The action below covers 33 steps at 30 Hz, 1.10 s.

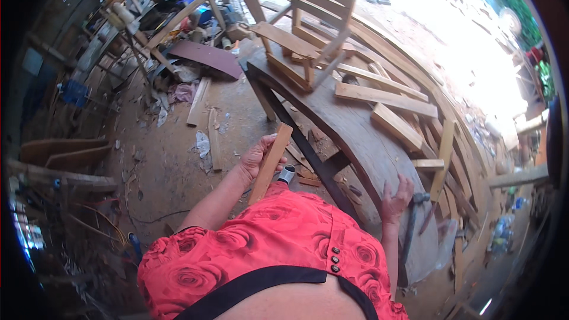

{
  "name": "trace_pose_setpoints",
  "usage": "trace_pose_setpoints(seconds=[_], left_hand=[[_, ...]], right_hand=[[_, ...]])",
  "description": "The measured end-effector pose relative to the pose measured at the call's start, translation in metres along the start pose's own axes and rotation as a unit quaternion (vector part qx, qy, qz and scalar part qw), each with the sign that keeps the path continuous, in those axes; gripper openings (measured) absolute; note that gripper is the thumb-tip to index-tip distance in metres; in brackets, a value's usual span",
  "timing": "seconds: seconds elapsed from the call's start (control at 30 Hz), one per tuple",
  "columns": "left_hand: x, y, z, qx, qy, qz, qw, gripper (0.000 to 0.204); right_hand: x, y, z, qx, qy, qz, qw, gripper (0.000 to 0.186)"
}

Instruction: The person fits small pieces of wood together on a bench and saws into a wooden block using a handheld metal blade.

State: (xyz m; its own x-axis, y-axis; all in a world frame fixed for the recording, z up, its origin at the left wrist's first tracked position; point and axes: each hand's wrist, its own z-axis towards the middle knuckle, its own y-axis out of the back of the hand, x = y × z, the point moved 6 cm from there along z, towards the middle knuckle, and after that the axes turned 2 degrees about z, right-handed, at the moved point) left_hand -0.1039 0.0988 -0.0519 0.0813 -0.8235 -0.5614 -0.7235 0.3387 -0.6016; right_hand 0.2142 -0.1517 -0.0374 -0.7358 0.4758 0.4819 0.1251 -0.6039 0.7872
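Observation:
My left hand [256, 157] is closed around a flat reddish-brown wooden strip [272, 160], which slants upright in front of my body. Its lower end is hidden by my red rose-patterned garment. Over the near right part of the wooden bench [349, 120], my right hand [396, 199] has its fingers apart and holds nothing. Just right of those fingers lies a dark metal tool [420, 198] with a long bar; its exact kind is unclear. A small slatted wooden chair [323, 0] stands at the bench's far end.
Several wooden pieces, including a thick block [396, 127] and a flat board [385, 99], lie on the bench. Long planks [441, 104] are stacked along its right side. A brown panel [207, 59] and scrap clutter lie at the far left. Loose wood strips [214, 142] are on the floor.

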Motion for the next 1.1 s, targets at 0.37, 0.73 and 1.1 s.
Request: trace_pose_setpoints(seconds=[0.37,0.73,1.1], left_hand=[[-0.101,0.122,0.019,-0.057,-0.080,-0.113,0.989,0.054],[-0.238,0.194,0.069,-0.108,-0.113,-0.085,0.984,0.055],[-0.315,0.207,0.094,-0.152,-0.147,-0.112,0.971,0.054]], right_hand=[[0.110,-0.150,0.074,0.102,-0.012,-0.018,0.994,0.048],[0.113,-0.173,0.076,0.037,0.007,-0.183,0.982,0.046],[0.117,-0.180,0.076,0.060,-0.030,-0.182,0.981,0.050]])
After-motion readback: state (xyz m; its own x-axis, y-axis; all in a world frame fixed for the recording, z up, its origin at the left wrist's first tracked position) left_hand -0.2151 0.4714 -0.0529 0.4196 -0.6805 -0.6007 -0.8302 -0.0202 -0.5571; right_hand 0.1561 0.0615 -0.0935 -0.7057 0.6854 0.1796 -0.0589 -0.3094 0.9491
